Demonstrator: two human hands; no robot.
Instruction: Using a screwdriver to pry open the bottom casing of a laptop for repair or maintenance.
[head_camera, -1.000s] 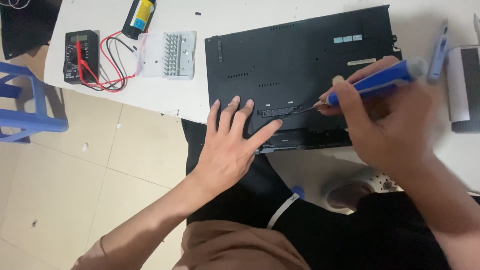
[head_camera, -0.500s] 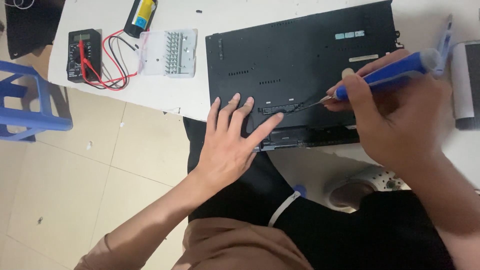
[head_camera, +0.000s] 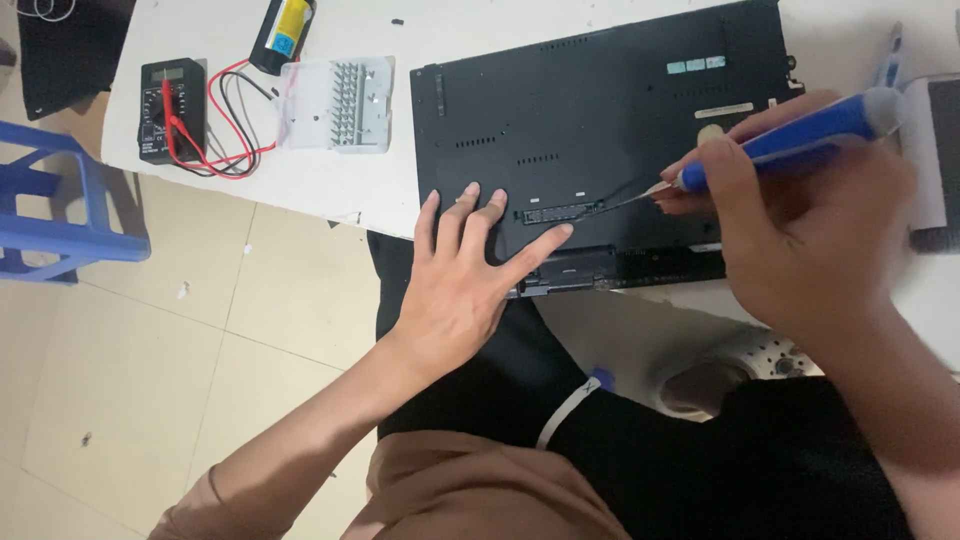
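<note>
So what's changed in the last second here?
Very little. The right hand keeps its grip on the blue screwdriver, tip at the slot on the laptop; the handle tilted slightly flatter. The left hand stays flat on the laptop.

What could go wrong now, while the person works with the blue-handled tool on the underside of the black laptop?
1. The black laptop overhangs the edge of the white table, and only the flat left hand steadies it; it might tip or slide.
2. The thin metal tip of the blue-handled tool, held by the right hand, sits at a narrow slot; a slip could scratch the case or jab the left fingers close by.
</note>
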